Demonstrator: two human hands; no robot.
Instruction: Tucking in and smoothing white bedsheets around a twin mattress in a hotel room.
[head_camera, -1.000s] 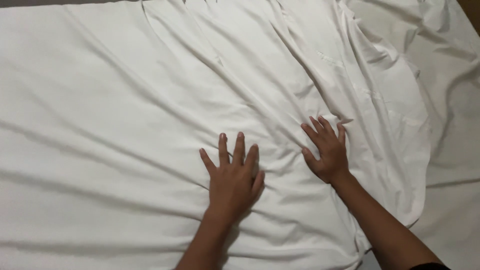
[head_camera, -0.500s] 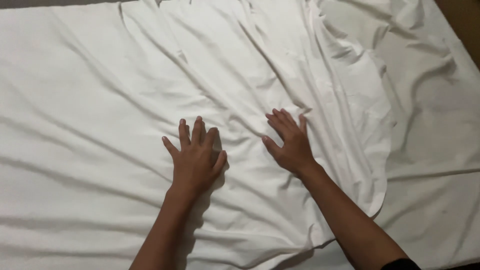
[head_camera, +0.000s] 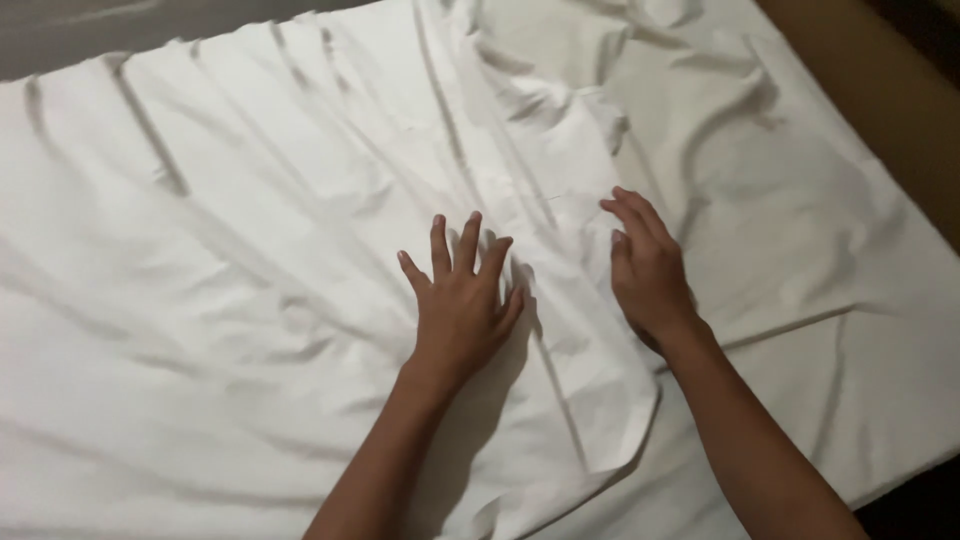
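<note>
A large white sheet (head_camera: 230, 250) lies spread and creased over a bed, its loose edge ending near the bottom centre. My left hand (head_camera: 460, 300) rests flat on it, palm down, fingers spread. My right hand (head_camera: 648, 270) lies just to the right, near the sheet's folded right edge, fingers together and slightly lifted, touching the cloth. Neither hand holds anything. Beneath the loose sheet a second white sheet (head_camera: 800, 200) covers the mattress at the right.
The mattress edge (head_camera: 900, 470) runs down the right side, with a brown floor or bed frame (head_camera: 880, 90) beyond it. A dark strip (head_camera: 100, 30) shows past the far edge at the top left.
Both hands have slid across the sheet, and the view has swung so the bed's right edge and the far edge now show. The right hand's fingers have drawn together.
</note>
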